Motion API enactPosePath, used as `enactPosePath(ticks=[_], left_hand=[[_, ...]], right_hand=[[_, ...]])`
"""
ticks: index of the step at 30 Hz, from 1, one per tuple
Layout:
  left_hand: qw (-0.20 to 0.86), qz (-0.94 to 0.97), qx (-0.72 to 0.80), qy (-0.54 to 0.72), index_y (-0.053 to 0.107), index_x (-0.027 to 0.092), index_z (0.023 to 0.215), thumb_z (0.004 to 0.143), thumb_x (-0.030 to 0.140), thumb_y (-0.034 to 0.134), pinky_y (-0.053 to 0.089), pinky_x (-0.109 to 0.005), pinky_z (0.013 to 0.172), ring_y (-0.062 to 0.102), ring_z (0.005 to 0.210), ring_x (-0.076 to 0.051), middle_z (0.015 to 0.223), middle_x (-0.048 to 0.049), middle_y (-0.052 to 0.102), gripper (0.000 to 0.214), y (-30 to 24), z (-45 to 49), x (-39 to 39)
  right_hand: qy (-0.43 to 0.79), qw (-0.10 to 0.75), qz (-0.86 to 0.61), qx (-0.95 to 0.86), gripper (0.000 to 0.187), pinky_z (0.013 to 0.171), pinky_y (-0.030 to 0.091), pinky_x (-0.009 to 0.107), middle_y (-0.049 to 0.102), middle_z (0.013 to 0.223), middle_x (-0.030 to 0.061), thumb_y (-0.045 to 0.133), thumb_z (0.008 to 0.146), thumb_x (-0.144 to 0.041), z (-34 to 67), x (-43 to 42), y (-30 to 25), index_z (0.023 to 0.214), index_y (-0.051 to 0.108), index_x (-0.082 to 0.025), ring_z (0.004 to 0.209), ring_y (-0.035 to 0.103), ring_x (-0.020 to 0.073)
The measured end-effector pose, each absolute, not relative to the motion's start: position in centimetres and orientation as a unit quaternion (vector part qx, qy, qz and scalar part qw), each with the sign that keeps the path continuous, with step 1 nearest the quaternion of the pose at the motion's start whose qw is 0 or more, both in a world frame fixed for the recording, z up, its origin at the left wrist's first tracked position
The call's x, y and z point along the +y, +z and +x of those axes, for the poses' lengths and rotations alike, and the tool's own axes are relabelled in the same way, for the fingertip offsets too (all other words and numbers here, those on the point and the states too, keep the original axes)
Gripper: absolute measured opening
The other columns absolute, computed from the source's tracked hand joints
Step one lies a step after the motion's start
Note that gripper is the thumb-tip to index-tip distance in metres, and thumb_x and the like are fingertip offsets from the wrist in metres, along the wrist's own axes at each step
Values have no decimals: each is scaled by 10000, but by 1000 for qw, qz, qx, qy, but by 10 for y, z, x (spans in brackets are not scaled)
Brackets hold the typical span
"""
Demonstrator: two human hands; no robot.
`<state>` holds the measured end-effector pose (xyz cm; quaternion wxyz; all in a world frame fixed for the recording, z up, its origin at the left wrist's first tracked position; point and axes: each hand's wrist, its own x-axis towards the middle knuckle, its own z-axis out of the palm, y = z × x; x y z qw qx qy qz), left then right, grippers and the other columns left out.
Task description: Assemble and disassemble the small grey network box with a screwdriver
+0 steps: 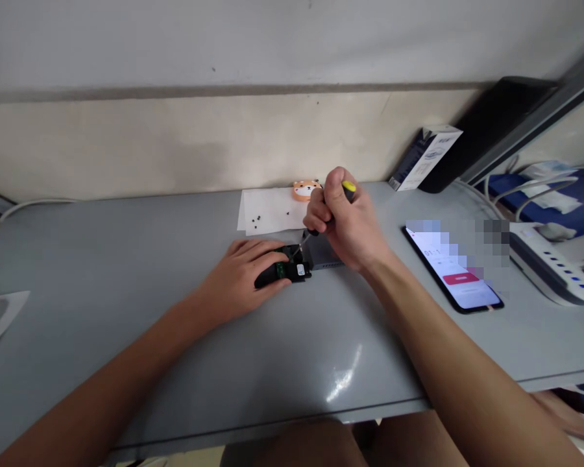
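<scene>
On the grey tabletop [126,259], as the head view shows, the left hand [243,272] is clamped on a black device [265,279] with an exposed green board, thumb along its near edge. The right hand [355,220] makes a fist around a screwdriver [349,189], whose shaft slants down to the device; whether the tip sits in a screw cannot be told. Good work here calls for a firm brace and a shaft square to the surface — with even pressure, lest the tip skid across the board. Beyond, small dark pieces [258,218] lie loose on white paper [272,206], easily brushed away. Near the wall is a carton [425,155] — its contents hidden.
</scene>
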<state>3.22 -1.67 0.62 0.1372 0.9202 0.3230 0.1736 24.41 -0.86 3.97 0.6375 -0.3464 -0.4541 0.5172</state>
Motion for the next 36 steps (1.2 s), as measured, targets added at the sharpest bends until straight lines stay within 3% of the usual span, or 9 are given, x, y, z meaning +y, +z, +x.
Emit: enactPosePath(ticks=[2,5,9,13,18,22,27,32,36], left_hand=[[133,920,325,173,723,252,1233,1030,422,618,436,-460,1158,636,1314,-278,1406,-74,700,285,6,32,-17],[128,920,327,174,721,241,1233,1034,428,608,430,-455,1156,636,1316,-273,1406,-80,699,295,5,32,-17],[133,917,331,175,715,248,1215,1037,427,599,418,-453,1154,641,1307,-265,1376,-76,712,278,6,33,-17],[135,915,334,179,709,248,1206,1038,421,594,406,-461,1148,638,1310,-270,1384,-80,709,267,5,34,-19],[137,918,330,173,719,247,1206,1041,417,585,400,-461,1151,640,1302,-270,1400,-78,703,272,5,34,-19],[138,915,340,167,726,262,1227,1034,426,598,386,-470,1174,630,1316,-272,1418,-68,697,284,7,35,-19],[137,916,342,159,723,273,1241,1038,422,594,387,-472,1177,629,1324,-269,1425,-63,695,283,8,35,-20],[131,917,337,166,720,255,1237,1038,407,607,399,-463,1157,636,1316,-269,1410,-74,699,274,8,34,-19],[126,918,335,169,720,262,1232,1039,411,609,409,-462,1146,646,1301,-267,1401,-67,706,268,8,34,-19]], right_hand=[[520,642,-348,-443,598,489,373,279,327,596,-83,706,799,-797,242,-8,42,769,428,-268,498,334,103],[562,635,-316,-425,590,494,373,292,363,613,-59,572,850,-855,244,-9,48,804,521,-269,502,338,111],[576,619,-303,-440,565,547,446,307,485,697,-24,619,850,-821,250,-9,51,817,587,-258,556,455,118],[561,622,-285,-466,562,598,488,296,575,744,-12,669,845,-783,248,-9,43,747,553,-242,624,592,125],[509,652,-312,-467,559,470,362,262,376,548,-76,720,864,-697,241,-12,40,676,451,-245,457,390,93],[558,624,-290,-464,604,559,448,301,463,649,-22,533,885,-843,241,-13,47,774,603,-254,577,470,131],[569,603,-303,-470,521,647,514,308,569,837,-2,785,787,-716,245,-14,46,800,547,-253,734,611,143],[524,638,-333,-456,572,515,416,270,383,652,-71,814,790,-667,243,-10,40,764,411,-261,546,416,102],[557,631,-303,-446,525,499,409,293,409,649,-35,637,869,-778,244,-9,46,826,580,-258,581,427,133]])
